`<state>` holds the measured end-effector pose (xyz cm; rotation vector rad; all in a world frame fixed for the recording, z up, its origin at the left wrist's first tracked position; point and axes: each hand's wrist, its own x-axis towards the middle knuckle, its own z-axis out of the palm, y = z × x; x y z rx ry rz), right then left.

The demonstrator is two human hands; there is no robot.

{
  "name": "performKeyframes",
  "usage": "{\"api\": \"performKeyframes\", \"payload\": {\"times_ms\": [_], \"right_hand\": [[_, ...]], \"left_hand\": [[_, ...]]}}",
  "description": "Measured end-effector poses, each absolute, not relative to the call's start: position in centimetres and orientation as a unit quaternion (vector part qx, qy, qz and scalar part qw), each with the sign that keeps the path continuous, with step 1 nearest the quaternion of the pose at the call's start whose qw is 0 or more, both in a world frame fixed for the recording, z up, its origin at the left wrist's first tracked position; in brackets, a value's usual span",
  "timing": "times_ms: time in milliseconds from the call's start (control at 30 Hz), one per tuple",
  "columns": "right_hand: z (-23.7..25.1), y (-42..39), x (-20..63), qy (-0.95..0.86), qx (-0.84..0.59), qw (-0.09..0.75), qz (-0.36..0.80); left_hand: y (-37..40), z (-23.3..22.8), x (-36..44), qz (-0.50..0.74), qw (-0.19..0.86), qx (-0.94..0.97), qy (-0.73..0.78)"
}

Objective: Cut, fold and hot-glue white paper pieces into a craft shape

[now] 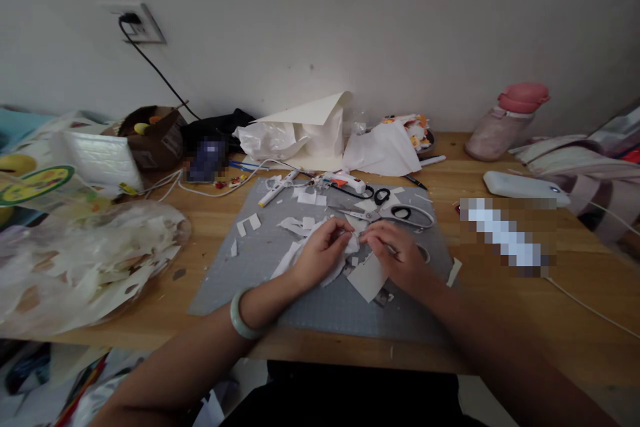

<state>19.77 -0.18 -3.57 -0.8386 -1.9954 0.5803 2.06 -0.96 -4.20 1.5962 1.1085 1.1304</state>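
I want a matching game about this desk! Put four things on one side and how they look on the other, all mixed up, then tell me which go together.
Things:
1. Cutting mat
2. Bracelet
3. Bottle
4. Scissors

Looks:
A. Pink on top
B. White and black handles
C. Pale green, shaped like a ring
D. Grey and flat, with paper scraps on it

Right pairs: 1-D, 2-C, 3-A, 4-B
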Motion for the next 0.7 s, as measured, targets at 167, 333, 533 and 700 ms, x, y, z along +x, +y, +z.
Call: {"api": "performKeyframes", "payload": {"times_ms": [167, 333, 533, 700], "right_hand": [[-3.54, -0.21, 19.81, -0.824, -0.326, 0.399, 0.236], [-3.51, -0.34, 19.67, -0.835, -0.312, 0.390, 0.231], [-3.74, -0.24, 19.59, -0.712, -0.413, 0.434, 0.365], [-3.59, -0.04, 19.56, -0.656, -0.459, 0.378, 0.465]], "left_hand": [[-0.94, -4.25, 2.09, 0.455, 0.444, 0.629, 0.447], [-0.96, -4.27, 2.16, 0.448, 0.456, 0.628, 0.443], [-0.98, -4.07, 2.16, 0.464, 0.457, 0.617, 0.442], [-1.06, -4.12, 2.13, 0.474, 0.459, 0.613, 0.434]]}}
